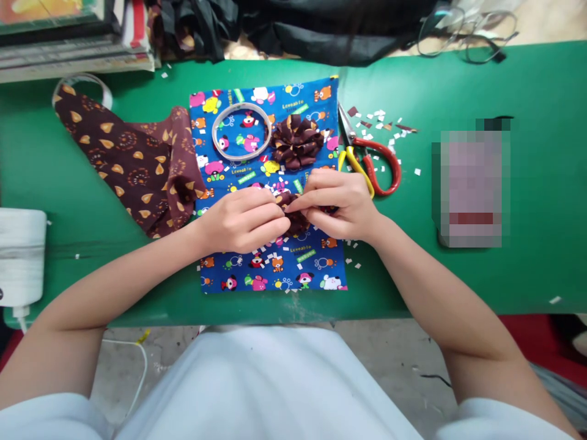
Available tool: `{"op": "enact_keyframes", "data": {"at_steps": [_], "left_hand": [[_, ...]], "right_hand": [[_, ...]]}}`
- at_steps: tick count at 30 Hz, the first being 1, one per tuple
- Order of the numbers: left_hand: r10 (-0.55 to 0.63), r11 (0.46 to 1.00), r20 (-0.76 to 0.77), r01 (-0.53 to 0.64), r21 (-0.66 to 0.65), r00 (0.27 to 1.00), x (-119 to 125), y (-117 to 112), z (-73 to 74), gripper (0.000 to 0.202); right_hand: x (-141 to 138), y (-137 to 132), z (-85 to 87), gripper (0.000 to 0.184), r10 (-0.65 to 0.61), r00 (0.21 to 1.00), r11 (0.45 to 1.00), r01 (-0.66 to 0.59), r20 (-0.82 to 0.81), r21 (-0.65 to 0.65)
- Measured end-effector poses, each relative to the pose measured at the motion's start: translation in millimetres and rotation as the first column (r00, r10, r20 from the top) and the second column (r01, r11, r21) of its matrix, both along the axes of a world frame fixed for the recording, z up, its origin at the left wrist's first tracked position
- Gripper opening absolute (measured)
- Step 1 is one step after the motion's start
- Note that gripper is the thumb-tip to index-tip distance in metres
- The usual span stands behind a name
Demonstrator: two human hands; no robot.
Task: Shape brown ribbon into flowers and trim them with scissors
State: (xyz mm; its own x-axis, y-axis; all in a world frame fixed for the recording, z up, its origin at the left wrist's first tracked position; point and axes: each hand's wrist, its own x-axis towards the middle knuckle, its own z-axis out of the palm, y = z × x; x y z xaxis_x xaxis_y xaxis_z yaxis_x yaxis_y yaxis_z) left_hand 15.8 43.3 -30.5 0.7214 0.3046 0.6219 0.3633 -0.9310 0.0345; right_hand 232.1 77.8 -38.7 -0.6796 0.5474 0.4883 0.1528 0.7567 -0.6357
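Note:
Both of my hands meet over a brown fabric flower (297,225), low on a blue cartoon-print cloth (275,275). My left hand (250,220) is closed, its fingertips pinching the flower's left side. From the right, my right hand (337,205) grips the flower between thumb and fingers, so much of it is hidden. Just above lies a second, finished-looking brown fabric flower (298,142). Beside that one rests a roll of clear tape (215,137). Scissors with red and yellow handles (395,174) lie at the cloth's right edge, blades pointing up.
A brown patterned fabric piece (132,162) spreads on the left, partly over another tape roll (106,91). Small paper scraps (380,116) dot the green table (403,269). A white power adapter (22,256), stacked books (82,55), eyeglasses (481,46) and a blurred-out object (472,183) stand around.

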Motion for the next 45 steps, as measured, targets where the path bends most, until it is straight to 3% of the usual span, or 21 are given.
{"op": "enact_keyframes", "data": {"at_steps": [8,15,20,23,26,28,30,32,34,36,38,42,45], "left_hand": [[0.011,0.999,-0.038,-0.013,-0.043,0.999,-0.2,0.6,-1.6,0.011],[0.042,0.966,0.034,-0.032,-0.257,0.999,-1.2,2.0,-3.8,0.015],[0.323,0.910,0.199,-0.246,-0.335,0.925,-1.5,2.8,4.2,0.016],[0.475,0.852,0.201,-0.392,-0.346,0.857,-4.1,5.6,4.3,0.018],[0.551,0.809,0.171,-0.473,-0.349,0.817,-8.8,10.1,-4.3,0.026],[0.549,0.808,0.168,-0.468,-0.358,0.819,-12.0,13.5,-12.8,0.032],[0.524,0.819,0.169,-0.440,-0.369,0.835,-14.5,16.2,-20.4,0.033],[0.506,0.825,0.172,-0.417,-0.381,0.845,-16.2,17.9,-25.0,0.031],[0.500,0.824,0.172,-0.405,-0.397,0.849,-16.7,18.3,-26.0,0.028],[0.502,0.817,0.169,-0.400,-0.416,0.848,-16.1,18.2,-23.9,0.024],[0.507,0.809,0.178,-0.395,-0.435,0.843,-14.3,18.2,-19.7,0.021],[0.516,0.805,0.239,-0.371,-0.463,0.823,-8.9,19.4,-10.5,0.018],[0.533,0.791,0.281,-0.352,-0.501,0.798,-6.4,20.5,-8.5,0.019]], "right_hand": [[-1.2,-2.1,-2.3,0.023,0.014,0.995,0.989,-0.028,0.099,0.146],[-3.6,-0.5,2.7,0.022,0.056,0.975,0.973,-0.101,0.216,0.206],[-5.5,2.7,0.7,0.024,0.052,0.981,0.991,-0.074,0.185,0.114],[-5.5,1.8,-1.3,0.025,0.033,0.990,0.999,-0.038,0.134,0.033],[-4.1,0.5,0.0,0.025,0.014,0.999,0.997,-0.010,0.044,-0.074],[-1.2,1.3,3.5,0.023,-0.051,0.998,0.983,0.044,-0.037,-0.176],[4.6,4.5,8.9,0.021,-0.209,0.975,0.956,0.187,-0.077,-0.225],[13.6,9.3,14.4,0.018,-0.419,0.907,0.903,0.413,-0.033,-0.122],[24.9,14.5,17.3,0.011,-0.603,0.794,0.797,0.595,0.075,0.107],[36.7,18.7,14.7,0.014,-0.716,0.663,0.698,0.669,0.218,0.257],[47.4,21.4,5.6,0.021,-0.787,0.575,0.617,0.740,0.223,0.267],[59.8,22.9,-16.2,0.029,-0.733,0.678,0.679,0.721,0.063,0.141],[57.0,20.5,-16.6,0.032,-0.716,0.692,0.697,0.706,0.090,0.123]]}}
